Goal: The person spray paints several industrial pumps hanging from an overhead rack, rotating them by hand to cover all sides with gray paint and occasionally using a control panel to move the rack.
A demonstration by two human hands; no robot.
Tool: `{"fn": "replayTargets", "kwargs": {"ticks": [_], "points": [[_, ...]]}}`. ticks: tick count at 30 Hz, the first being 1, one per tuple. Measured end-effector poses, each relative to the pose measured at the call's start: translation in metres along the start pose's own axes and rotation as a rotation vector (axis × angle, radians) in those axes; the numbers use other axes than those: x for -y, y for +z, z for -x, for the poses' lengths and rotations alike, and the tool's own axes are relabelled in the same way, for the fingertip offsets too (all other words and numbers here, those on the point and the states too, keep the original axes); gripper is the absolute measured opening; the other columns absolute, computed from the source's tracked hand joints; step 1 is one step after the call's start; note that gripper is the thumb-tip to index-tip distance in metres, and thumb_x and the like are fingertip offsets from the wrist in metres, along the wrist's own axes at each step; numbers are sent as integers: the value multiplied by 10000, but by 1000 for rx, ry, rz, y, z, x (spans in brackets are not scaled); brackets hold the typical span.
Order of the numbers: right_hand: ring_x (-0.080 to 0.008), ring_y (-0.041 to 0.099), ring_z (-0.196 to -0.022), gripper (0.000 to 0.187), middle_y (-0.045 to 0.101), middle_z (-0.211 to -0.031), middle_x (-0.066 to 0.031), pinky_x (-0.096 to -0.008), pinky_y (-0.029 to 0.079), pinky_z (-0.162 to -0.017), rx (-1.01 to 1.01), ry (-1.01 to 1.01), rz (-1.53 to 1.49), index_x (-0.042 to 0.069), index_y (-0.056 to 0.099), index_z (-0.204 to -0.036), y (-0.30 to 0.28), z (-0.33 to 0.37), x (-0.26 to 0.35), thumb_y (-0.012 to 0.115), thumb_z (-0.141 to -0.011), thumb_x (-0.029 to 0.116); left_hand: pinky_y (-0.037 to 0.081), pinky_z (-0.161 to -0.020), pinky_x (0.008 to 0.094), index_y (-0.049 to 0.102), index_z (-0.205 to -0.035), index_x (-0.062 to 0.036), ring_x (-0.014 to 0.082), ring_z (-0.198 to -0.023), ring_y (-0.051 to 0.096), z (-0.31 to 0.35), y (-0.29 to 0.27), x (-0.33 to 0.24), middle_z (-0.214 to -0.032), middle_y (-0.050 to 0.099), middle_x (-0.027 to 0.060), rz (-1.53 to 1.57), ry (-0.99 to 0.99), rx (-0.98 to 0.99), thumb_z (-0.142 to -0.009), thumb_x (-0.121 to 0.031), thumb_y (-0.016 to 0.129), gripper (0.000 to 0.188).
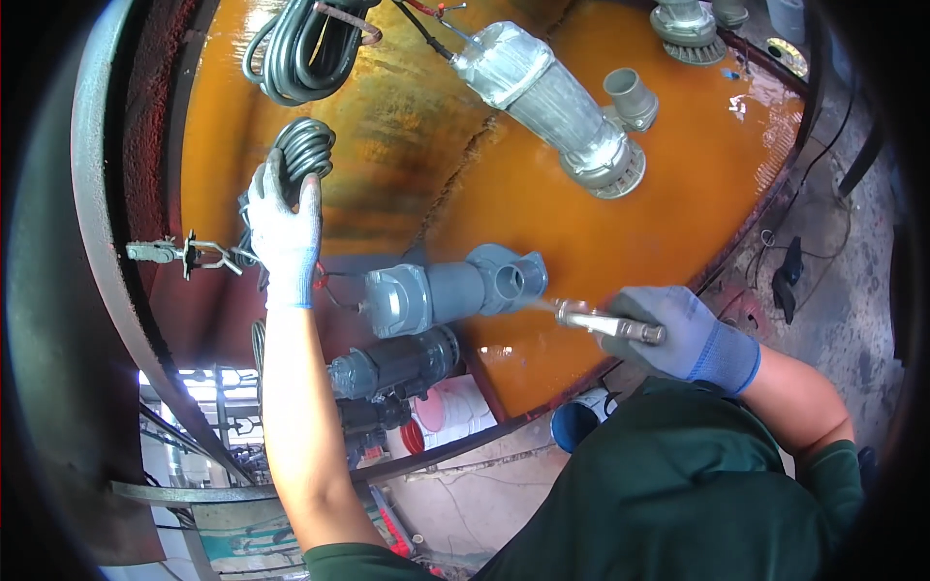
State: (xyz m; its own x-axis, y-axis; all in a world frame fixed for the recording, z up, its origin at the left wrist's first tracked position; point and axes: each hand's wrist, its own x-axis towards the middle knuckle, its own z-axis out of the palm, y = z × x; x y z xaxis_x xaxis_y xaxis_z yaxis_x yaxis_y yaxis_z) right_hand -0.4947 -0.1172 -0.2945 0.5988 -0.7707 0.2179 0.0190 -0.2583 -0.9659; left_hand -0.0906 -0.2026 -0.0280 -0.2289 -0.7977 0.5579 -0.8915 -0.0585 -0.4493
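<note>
Gloved in white and grey, my left hand (284,232) is closed around a coil of black cable (308,145) at the left. My right hand (673,334), in a grey-blue glove, grips a metal spray gun (610,322). A faint mist shows at the gun's nozzle, which points left at the round outlet of a grey-painted pump (453,293). That pump hangs on its side between my hands, with a red-and-black lead at its left end. The fingers of my right hand are partly hidden behind the gun.
An unpainted metal pump (542,92) hangs beyond, under another cable coil (315,48). Dark grey pumps (397,363) hang nearer me. Behind is an orange-stained panel (659,223). A hook (203,254) is at left; a blue bucket (573,424) stands below.
</note>
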Motion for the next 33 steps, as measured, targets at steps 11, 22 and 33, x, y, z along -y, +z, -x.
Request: {"fn": "replayTargets", "kwargs": {"ticks": [11, 22, 33], "points": [[-432, 703, -828, 236, 696, -878, -189, -509, 544, -711, 13, -21, 86, 52, 624, -977, 4, -9, 4, 787, -915, 211, 504, -1087, 501, 580, -1522, -109, 415, -1291, 605, -8, 3, 1, -1469, 591, 220, -31, 26, -90, -964, -402, 747, 651], [-433, 700, -835, 202, 688, -921, -198, -527, 543, -728, 157, -4, 327, 51, 626, -1012, 29, -11, 38, 729, -941, 210, 506, -1078, 449, 708, -1308, 9, 376, -1196, 669, 16, -8, 6, -1285, 709, 224, 156, -51, -164, -985, -314, 743, 458], [-429, 704, -828, 236, 685, -863, -209, -513, 549, -710, 246, -119, 371, 51, 635, -972, 42, -43, 62, 782, -915, 227, 539, -975, 462, 727, -1268, -50, 355, -1056, 704, 43, 4, 22, -1182, 732, 171, 201, 29, -316, -962, -368, 734, 441]]}}
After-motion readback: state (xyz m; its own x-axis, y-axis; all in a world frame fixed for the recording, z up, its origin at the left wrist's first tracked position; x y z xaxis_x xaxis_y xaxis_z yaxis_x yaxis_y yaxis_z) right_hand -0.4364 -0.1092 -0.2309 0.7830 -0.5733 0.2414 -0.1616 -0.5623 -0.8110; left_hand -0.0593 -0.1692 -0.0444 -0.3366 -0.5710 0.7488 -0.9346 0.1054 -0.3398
